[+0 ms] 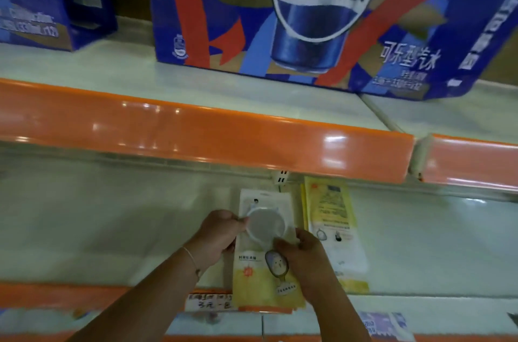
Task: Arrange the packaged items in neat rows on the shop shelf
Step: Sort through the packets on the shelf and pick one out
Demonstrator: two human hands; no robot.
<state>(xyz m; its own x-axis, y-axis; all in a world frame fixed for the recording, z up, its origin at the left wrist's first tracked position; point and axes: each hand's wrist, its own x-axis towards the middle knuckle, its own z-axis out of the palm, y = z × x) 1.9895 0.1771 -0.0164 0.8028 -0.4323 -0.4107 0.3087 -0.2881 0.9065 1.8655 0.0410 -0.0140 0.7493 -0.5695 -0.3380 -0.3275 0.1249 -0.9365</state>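
Observation:
A white and yellow flat packet with a round clear window lies on the middle shelf, its near end over the shelf's front edge. My left hand pinches the packet's left edge near the window. My right hand grips its right side, thumb on top. Just to the right lies a small stack of similar yellow and white packets, their backs facing up, parallel to the held one.
Large blue cola cartons stand on the upper shelf behind an orange rail. A handwritten price tag sits on the lower orange rail. A purple packet shows on the shelf below, at the right.

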